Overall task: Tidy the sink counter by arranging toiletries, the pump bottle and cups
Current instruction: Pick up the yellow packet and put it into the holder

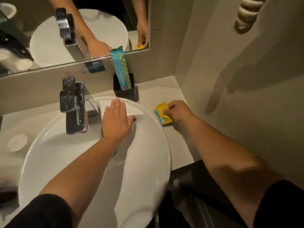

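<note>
My right hand point(176, 111) pinches a small yellow packet point(162, 108) lying on a teal packet point(162, 121) on the counter right of the basin. My left hand point(115, 118) hovers flat and open over the back of the white round sink point(148, 162), fingers spread, holding nothing. A long teal toiletry packet point(122, 69) stands upright in a black square holder point(126, 93) against the back wall. No pump bottle or cups show directly; blurred pale shapes appear only in the mirror at left.
A chrome faucet point(74, 104) stands behind the basin on the left. The mirror point(49, 38) runs along the back wall. A pale round dish point(17, 142) sits on the left counter point(179, 145). A coiled cord point(246, 14) hangs on the right wall.
</note>
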{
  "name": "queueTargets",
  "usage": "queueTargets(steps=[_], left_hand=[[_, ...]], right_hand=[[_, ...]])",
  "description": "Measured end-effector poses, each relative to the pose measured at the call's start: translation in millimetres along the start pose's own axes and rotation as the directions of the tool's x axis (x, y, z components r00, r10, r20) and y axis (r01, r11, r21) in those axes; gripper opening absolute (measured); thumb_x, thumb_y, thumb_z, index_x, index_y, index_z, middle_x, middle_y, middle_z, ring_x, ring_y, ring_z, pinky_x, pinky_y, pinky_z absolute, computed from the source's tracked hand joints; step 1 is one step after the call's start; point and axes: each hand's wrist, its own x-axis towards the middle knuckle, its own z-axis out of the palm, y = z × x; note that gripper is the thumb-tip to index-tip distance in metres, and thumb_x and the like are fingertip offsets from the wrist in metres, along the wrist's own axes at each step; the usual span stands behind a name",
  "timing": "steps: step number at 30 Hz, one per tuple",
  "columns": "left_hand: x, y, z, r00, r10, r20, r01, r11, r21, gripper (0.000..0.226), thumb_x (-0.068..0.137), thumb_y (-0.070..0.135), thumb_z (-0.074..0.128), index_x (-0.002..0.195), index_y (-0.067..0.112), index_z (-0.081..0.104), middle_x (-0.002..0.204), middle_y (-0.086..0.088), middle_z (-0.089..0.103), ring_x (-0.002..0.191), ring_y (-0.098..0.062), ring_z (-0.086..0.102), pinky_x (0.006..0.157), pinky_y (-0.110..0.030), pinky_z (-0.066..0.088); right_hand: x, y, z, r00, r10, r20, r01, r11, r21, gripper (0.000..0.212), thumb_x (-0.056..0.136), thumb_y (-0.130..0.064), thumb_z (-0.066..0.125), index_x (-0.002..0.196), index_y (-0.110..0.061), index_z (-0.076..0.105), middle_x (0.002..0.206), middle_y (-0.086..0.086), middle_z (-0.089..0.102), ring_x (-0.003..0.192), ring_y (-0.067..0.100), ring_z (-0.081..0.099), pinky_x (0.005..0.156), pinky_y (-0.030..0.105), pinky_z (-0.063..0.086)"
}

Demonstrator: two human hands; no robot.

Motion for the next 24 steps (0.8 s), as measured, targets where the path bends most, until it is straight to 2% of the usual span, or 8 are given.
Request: queueTargets(steps=[5, 8, 11, 13, 15, 18, 21, 24], left_hand=[[0, 0, 1, 1.000, -0.015, -0.010, 0.014, 1.000, -0.019, 0.070, 0.098, 0.052, 0.026, 0.150, 0.005, 0.021, 0.160, -0.014, 0.014, 0.148, -0.028, 0.011, 0.119, -0.042, 0.010], [1, 0, 2, 1.000, -0.018, -0.002, 0.018, 1.000, -0.011, 0.071, 0.098, 0.054, 0.024, 0.150, 0.006, 0.020, 0.160, -0.013, 0.013, 0.148, -0.027, 0.010, 0.120, -0.043, 0.010], [0, 0, 3, 1.000, -0.023, -0.005, 0.023, 1.000, -0.003, 0.072, 0.097, 0.055, 0.024, 0.150, 0.007, 0.020, 0.160, -0.012, 0.013, 0.148, -0.027, 0.010, 0.119, -0.042, 0.009], [1, 0, 4, 1.000, -0.026, -0.007, 0.026, 1.000, 0.002, 0.072, 0.097, 0.056, 0.023, 0.150, 0.008, 0.020, 0.160, -0.012, 0.014, 0.148, -0.027, 0.011, 0.119, -0.042, 0.009], [1, 0, 4, 1.000, -0.029, -0.005, 0.029, 1.000, 0.003, 0.072, 0.097, 0.056, 0.022, 0.150, 0.008, 0.020, 0.160, -0.012, 0.014, 0.148, -0.027, 0.011, 0.119, -0.042, 0.009], [1, 1, 3, 1.000, -0.031, 0.003, 0.031, 0.999, 0.013, 0.073, 0.096, 0.057, 0.021, 0.151, 0.009, 0.018, 0.160, -0.011, 0.013, 0.148, -0.027, 0.010, 0.119, -0.042, 0.008], [1, 1, 3, 1.000, -0.024, 0.003, 0.024, 1.000, 0.020, 0.072, 0.097, 0.056, 0.021, 0.151, 0.008, 0.018, 0.160, -0.011, 0.013, 0.148, -0.027, 0.009, 0.118, -0.041, 0.006], [1, 1, 2, 1.000, -0.022, -0.006, 0.022, 1.000, -0.002, 0.071, 0.097, 0.055, 0.024, 0.150, 0.008, 0.020, 0.160, -0.012, 0.015, 0.148, -0.028, 0.011, 0.118, -0.041, 0.007]], right_hand=[[14, 0, 13, 0.999, 0.025, -0.020, -0.029, 0.977, -0.210, 0.035, 0.081, -0.016, 0.071, 0.060, -0.022, 0.043, 0.086, 0.005, 0.056, 0.081, 0.023, 0.053, 0.069, 0.030, 0.041], [15, 0, 15, 0.999, 0.048, -0.006, -0.048, 0.952, -0.302, 0.032, 0.084, -0.019, 0.067, 0.064, -0.020, 0.042, 0.090, 0.007, 0.055, 0.083, 0.025, 0.052, 0.069, 0.029, 0.038], [19, 2, 16, 0.998, 0.063, -0.006, -0.062, 0.956, -0.288, 0.018, 0.082, -0.018, 0.069, 0.092, -0.010, 0.056, 0.100, 0.013, 0.061, 0.092, 0.029, 0.059, 0.076, 0.034, 0.046], [21, 3, 15, 0.996, 0.086, 0.002, -0.082, 0.963, -0.256, 0.041, 0.083, -0.018, 0.071, 0.118, -0.006, 0.055, 0.118, 0.015, 0.060, 0.108, 0.032, 0.059, 0.087, 0.035, 0.047], [21, 2, 13, 0.995, 0.095, 0.025, -0.086, 0.965, -0.247, 0.049, 0.084, -0.018, 0.071, 0.127, -0.003, 0.052, 0.126, 0.016, 0.058, 0.114, 0.034, 0.057, 0.095, 0.037, 0.048], [23, -1, 11, 0.990, 0.092, 0.107, -0.061, 0.963, -0.263, 0.020, 0.084, -0.019, 0.070, 0.099, -0.009, 0.062, 0.103, 0.013, 0.063, 0.097, 0.030, 0.061, 0.093, 0.040, 0.052], [23, -2, 9, 0.993, 0.061, 0.100, -0.043, 0.983, -0.177, 0.016, 0.081, -0.014, 0.073, 0.089, -0.014, 0.059, 0.100, 0.013, 0.064, 0.096, 0.032, 0.065, 0.090, 0.041, 0.054], [18, -4, 5, 0.995, 0.037, 0.088, -0.032, 0.998, -0.058, 0.014, 0.080, -0.006, 0.072, 0.089, -0.011, 0.062, 0.094, 0.012, 0.065, 0.081, 0.026, 0.063, 0.066, 0.030, 0.054]])
